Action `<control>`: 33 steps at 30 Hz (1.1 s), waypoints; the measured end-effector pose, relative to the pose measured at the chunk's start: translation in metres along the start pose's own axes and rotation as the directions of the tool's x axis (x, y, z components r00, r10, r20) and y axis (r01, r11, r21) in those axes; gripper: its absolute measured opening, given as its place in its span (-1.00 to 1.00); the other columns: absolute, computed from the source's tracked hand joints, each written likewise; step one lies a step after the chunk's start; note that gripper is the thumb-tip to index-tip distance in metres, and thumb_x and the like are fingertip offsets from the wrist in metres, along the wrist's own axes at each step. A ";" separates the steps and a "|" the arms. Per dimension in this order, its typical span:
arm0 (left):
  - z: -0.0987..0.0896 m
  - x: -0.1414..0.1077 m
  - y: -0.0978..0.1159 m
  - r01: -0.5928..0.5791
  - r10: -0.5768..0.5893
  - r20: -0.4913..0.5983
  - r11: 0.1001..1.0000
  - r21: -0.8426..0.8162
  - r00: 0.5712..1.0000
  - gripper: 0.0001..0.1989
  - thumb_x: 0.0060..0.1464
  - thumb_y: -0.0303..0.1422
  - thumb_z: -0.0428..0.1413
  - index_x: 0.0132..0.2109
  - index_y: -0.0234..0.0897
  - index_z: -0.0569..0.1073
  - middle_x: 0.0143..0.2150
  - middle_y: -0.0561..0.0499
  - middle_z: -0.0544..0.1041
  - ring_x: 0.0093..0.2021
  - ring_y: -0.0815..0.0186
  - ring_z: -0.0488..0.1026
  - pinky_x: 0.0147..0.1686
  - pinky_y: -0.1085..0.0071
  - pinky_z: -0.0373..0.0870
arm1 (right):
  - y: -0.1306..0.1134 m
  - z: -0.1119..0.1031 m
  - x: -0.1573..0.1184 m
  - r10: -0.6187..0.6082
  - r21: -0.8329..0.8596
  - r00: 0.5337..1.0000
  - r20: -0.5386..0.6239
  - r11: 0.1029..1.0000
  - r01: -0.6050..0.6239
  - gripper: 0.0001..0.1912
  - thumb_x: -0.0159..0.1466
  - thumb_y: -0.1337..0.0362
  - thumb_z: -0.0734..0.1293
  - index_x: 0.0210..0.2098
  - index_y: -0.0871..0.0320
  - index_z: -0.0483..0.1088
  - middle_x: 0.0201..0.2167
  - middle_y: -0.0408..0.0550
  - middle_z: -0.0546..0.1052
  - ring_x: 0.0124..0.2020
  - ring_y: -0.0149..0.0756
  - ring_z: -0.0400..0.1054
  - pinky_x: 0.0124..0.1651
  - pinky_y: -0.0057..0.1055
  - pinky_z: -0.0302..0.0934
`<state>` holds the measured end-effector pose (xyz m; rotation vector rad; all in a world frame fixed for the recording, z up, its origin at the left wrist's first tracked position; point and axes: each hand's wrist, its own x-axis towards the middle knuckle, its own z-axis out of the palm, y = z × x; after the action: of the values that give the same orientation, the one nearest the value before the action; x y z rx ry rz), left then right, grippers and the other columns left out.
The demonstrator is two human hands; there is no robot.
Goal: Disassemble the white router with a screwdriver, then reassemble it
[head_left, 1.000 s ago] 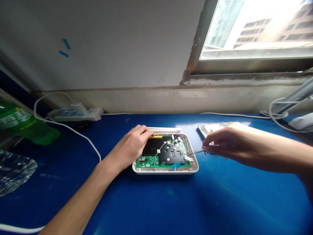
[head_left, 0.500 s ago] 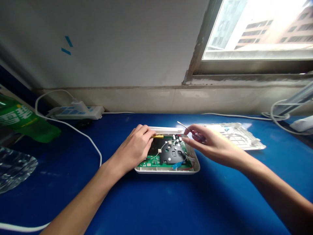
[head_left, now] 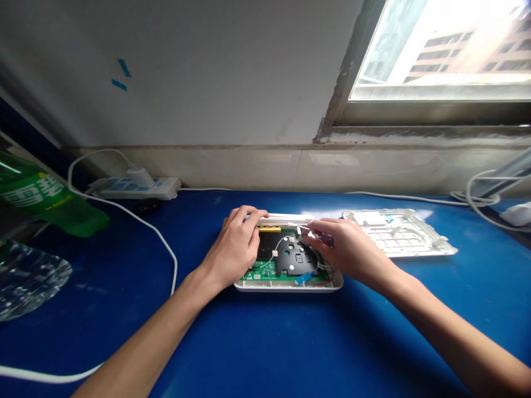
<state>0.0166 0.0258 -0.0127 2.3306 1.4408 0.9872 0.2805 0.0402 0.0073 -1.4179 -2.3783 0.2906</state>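
An opened white electronic device lies on the blue tabletop. Inside it are a green circuit board, a black plate, a yellow strip and thin wires with a blue connector. My left hand grips the casing's left end, fingers reaching over to the back edge. My right hand is closed around a screwdriver at the device's right back. Its shaft points left, with the tip by the casing's back edge; whether it touches anything, I cannot tell.
Right of the device lies a white plastic cover with ribs. A power strip with a plug and white cable sits at the back left. A green bottle and a clear plastic bottle are at the left edge.
My right hand has moved in over the device's back right, and the screwdriver tip has come lower, toward the back edge. My left fingers have shifted onto that edge. The view has shifted slightly.
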 end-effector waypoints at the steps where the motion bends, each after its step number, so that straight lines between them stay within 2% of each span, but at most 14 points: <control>1: 0.001 0.001 -0.001 0.005 -0.006 -0.006 0.999 -0.035 1.000 -0.63 0.36 -0.62 0.00 0.16 -0.23 0.50 0.14 -0.12 0.53 0.15 0.08 0.49 0.23 0.04 0.47 | 0.000 0.001 0.000 -0.006 -0.011 1.000 0.004 1.000 0.006 -0.76 0.47 0.14 0.36 -0.29 0.09 0.54 -0.39 -0.06 0.61 -0.42 -0.22 0.36 -0.32 -0.32 0.09; 6: 0.006 0.002 -0.005 0.047 -0.058 -0.095 0.993 -0.107 0.994 -0.60 0.32 -0.68 -0.07 0.06 -0.21 0.53 0.08 -0.07 0.56 0.09 0.20 0.57 0.18 0.21 0.53 | 0.001 0.004 -0.002 -0.037 -0.059 0.999 0.020 0.998 0.038 -0.81 0.50 0.18 0.31 -0.14 0.07 0.56 -0.22 0.00 0.67 -0.31 -0.14 0.48 -0.28 -0.30 0.13; 12: 0.008 0.002 -0.006 0.084 -0.108 -0.163 0.986 -0.146 0.981 -0.57 0.26 -0.73 -0.08 0.00 -0.22 0.54 0.02 -0.06 0.59 0.05 0.23 0.59 0.14 0.26 0.54 | 0.006 0.008 -0.006 -0.065 -0.097 0.998 0.023 0.993 0.067 -0.78 0.54 0.18 0.25 -0.13 0.09 0.51 -0.22 -0.01 0.62 -0.35 -0.18 0.45 -0.33 -0.33 0.08; 22: 0.009 0.001 -0.004 0.079 -0.108 -0.173 0.983 -0.165 0.979 -0.54 0.24 -0.74 -0.10 0.01 -0.22 0.54 0.02 -0.04 0.60 0.05 0.23 0.59 0.13 0.27 0.53 | 0.004 0.008 -0.011 -0.075 -0.133 0.997 -0.003 0.988 0.074 -0.74 0.54 0.17 0.23 -0.11 0.09 0.54 -0.15 0.01 0.57 -0.43 -0.26 0.36 -0.36 -0.32 0.05; 33: 0.008 0.000 -0.003 0.101 -0.125 -0.197 0.987 -0.125 0.972 -0.59 0.25 -0.72 -0.08 -0.06 -0.20 0.54 -0.03 -0.03 0.61 0.00 0.22 0.60 0.07 0.26 0.55 | 0.007 0.008 -0.013 -0.105 -0.099 0.994 -0.012 0.990 0.103 -0.75 0.54 0.16 0.23 -0.10 0.08 0.52 -0.16 0.02 0.57 -0.42 -0.26 0.39 -0.36 -0.33 0.10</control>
<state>0.0203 0.0288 -0.0203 2.0921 1.5278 1.2717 0.2886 0.0324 -0.0052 -1.3262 -2.4733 0.1353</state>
